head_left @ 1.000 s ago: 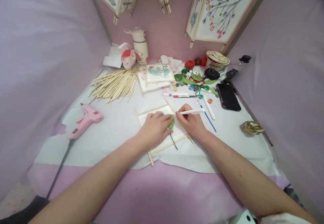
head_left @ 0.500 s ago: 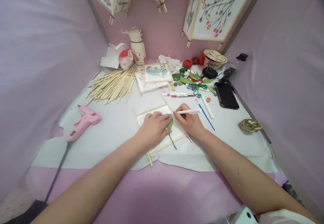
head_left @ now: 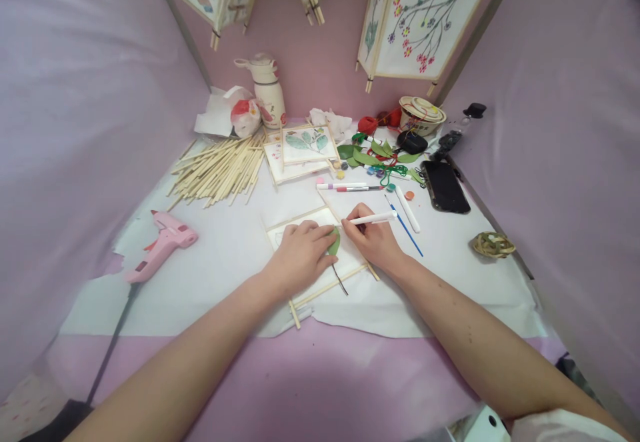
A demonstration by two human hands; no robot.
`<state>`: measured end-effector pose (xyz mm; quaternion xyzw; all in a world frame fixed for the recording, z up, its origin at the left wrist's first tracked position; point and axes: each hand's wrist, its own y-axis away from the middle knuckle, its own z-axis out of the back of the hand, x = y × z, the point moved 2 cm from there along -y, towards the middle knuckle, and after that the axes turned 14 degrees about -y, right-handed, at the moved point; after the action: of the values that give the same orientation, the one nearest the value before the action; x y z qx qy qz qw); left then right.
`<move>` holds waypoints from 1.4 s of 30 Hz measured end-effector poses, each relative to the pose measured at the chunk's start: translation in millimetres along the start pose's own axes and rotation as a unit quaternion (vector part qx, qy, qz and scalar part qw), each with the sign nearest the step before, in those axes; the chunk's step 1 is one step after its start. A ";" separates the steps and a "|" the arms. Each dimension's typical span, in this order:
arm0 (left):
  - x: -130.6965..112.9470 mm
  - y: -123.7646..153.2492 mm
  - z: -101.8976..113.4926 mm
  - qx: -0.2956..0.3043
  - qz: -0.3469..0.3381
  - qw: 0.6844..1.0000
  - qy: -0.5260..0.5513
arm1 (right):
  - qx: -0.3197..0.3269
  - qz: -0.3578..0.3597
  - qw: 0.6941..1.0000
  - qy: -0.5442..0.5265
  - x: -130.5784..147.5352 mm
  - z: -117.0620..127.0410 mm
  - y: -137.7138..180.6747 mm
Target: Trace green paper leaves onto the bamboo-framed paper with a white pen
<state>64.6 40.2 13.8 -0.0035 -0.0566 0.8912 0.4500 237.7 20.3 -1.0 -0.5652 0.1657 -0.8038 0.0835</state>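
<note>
A white paper panel in a thin wooden stick frame [head_left: 333,287] lies in front of me. On it rests a green leaf [head_left: 335,242], partly covered by the fingers of my left hand [head_left: 303,252], which lies flat and presses the leaf down. The leaf's dark stem reaches past the frame's near edge. My right hand [head_left: 373,235] grips a white pen [head_left: 375,218] at the panel's right side, close to the leaf. The pen's tip is too small to make out clearly. Faint lines show on the paper left of my left hand.
A pink glue gun [head_left: 163,245] lies left, near a pile of wooden sticks [head_left: 220,170]. Finished painted panels [head_left: 309,143], pens [head_left: 345,187], a blue brush [head_left: 404,225], leaves [head_left: 367,157] and a phone [head_left: 446,187] lie beyond. A bottle [head_left: 269,92] stands at the back; lanterns [head_left: 420,22] hang above.
The view has shifted slightly. Both hands keep nearly the same place over the panel, with the left on the leaf and the right holding the pen.
</note>
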 end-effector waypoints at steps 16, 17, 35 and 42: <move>0.5 0.9 -1.1 0.002 0.002 1.000 0.004 | -0.005 0.001 1.000 0.010 1.5 1.1 -0.2; 0.5 0.9 -0.9 0.002 0.002 1.000 0.004 | -0.005 -0.001 1.000 0.010 1.4 1.1 -0.1; 0.0 1.1 0.7 0.007 0.001 1.000 0.003 | -0.014 0.005 1.000 0.021 1.0 0.8 1.0; 0.0 1.3 1.1 0.007 0.003 1.000 0.007 | -0.021 0.008 1.000 0.020 2.8 0.7 2.1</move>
<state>63.5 39.3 14.8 -0.0067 -0.0476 0.8927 0.4482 237.3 17.3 0.9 -0.5492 0.1885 -0.8108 0.0745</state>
